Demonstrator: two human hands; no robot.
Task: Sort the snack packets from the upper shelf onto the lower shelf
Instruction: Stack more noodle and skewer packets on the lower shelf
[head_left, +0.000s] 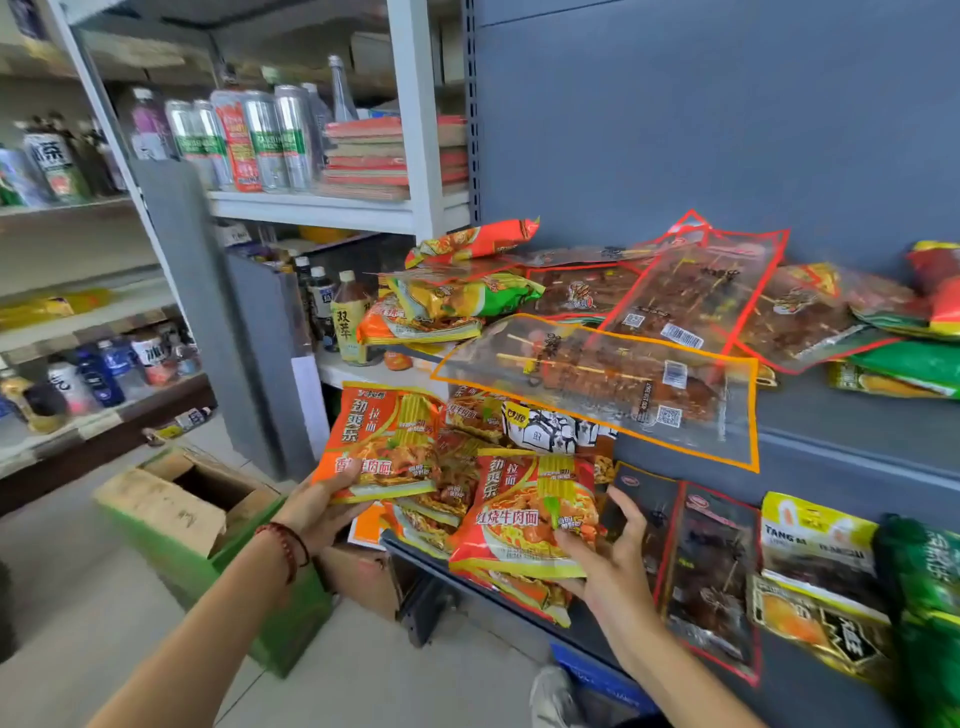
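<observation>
Orange-red plastic noodle packet (384, 441) was held at its bottom edge in the grip of the left hand (317, 512), by the left end of the grey metal lower shelf (831, 701). A second orange-red noodle packet (524, 514) was pinched at its right side by the right hand (608, 561), over the pile of like packets (457, 483). Both looked ready to be laid down. They would best be set flat on that pile, edges lined up, so none slid off. The clear skewer packet (597, 379) hanging over the grey upper shelf (831, 415) should not be bumped.
</observation>
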